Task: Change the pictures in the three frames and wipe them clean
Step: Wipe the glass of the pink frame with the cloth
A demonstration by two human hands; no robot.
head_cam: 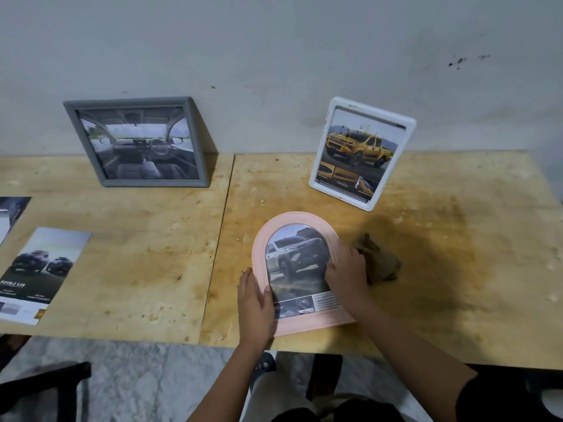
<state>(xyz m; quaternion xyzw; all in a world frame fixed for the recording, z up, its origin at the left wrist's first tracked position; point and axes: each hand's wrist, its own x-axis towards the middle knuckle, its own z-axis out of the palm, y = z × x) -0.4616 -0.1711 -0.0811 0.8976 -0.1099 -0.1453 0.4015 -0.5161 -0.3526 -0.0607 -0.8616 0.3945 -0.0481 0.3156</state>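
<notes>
A pink arched frame point(292, 219) lies flat near the table's front edge, with a picture of a white truck in it. My left hand point(254, 303) rests with straight fingers on its left border. My right hand point(345, 269) lies on its right side, fingertips at the picture's edge; whether it pinches anything I cannot tell. A brown cloth point(379, 258) sits crumpled just right of that hand. A grey frame point(137, 141) with a car interior picture leans on the wall at the back left. A white frame point(361, 153) with a yellow truck picture stands at the back right.
Two loose car pictures lie at the left: one point(36, 275) near the front edge, another point(10, 216) cut off by the view's left border. The wooden table point(152, 239) has a seam down its middle. A dark chair point(45, 388) stands below the front left.
</notes>
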